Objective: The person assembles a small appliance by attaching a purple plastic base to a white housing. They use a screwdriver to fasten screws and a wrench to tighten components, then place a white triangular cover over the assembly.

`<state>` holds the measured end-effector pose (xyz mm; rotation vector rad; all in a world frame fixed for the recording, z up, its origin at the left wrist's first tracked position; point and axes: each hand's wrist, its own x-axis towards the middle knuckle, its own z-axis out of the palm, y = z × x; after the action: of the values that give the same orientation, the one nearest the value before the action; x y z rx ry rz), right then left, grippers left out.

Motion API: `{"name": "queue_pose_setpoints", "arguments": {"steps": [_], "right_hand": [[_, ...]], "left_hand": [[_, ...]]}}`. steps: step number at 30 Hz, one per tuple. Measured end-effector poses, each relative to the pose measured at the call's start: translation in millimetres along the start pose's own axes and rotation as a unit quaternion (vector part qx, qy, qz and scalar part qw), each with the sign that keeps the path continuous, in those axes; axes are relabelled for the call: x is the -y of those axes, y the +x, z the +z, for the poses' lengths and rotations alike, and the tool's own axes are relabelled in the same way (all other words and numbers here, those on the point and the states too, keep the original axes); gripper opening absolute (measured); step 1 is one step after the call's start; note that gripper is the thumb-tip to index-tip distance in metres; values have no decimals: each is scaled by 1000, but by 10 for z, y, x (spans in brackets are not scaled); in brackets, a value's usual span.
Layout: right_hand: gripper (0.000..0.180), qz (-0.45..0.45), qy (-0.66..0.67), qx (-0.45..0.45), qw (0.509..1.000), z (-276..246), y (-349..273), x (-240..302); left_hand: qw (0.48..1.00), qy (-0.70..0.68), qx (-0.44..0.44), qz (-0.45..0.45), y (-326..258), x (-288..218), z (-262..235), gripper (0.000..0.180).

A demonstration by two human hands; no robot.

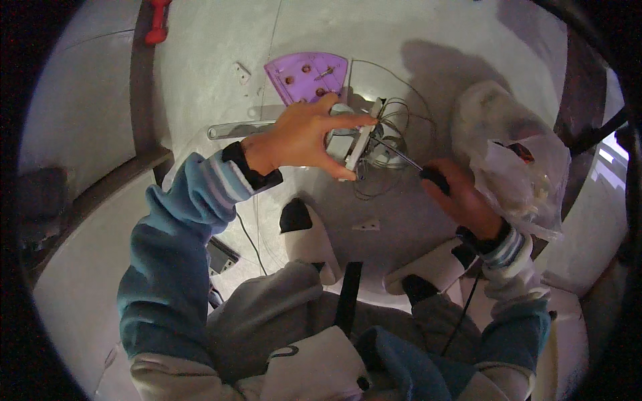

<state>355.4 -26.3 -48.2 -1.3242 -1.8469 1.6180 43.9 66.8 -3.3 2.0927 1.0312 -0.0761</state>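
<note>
My left hand grips a white electrical part by its edges, thumb at the near end and fingers at the far end. Thin wires spread from its right side in loose loops. In my right hand is a screwdriver, held by its black handle; the shaft points up and left, with its tip at the wired side of the part. Exactly what the tip touches is too small to tell. Beyond my left hand lies a purple fan-shaped panel with several round holes, partly covered by that hand.
A clear plastic bag slumps to the right. A clear bar-shaped piece lies left of my hand. Small white plates rest on the floor, one far, another near my feet. A red dumbbell sits at far left.
</note>
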Motion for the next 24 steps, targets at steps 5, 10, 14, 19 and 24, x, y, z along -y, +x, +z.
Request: {"name": "queue_pose_setpoints", "arguments": {"steps": [5,10,14,19,24], "right_hand": [[28,-46,-84,-23,995,-85,-106,38],[28,9,39,20,999,-118,-81,-16],[24,-42,16,-37,998,-5,-43,-42],[32,-165,-319,-27,933,-28,-80,-65],[30,1,-28,3,1000,-72,-89,-78]], "left_hand": [[1000,-10,7,-3,-10,7,0,86],[1000,-4,-4,27,41,-24,0,88],[999,-5,4,40,75,-66,-29,89],[999,-19,20,20,108,-110,-28,92],[999,-14,37,2,105,-165,-61,93]]}}
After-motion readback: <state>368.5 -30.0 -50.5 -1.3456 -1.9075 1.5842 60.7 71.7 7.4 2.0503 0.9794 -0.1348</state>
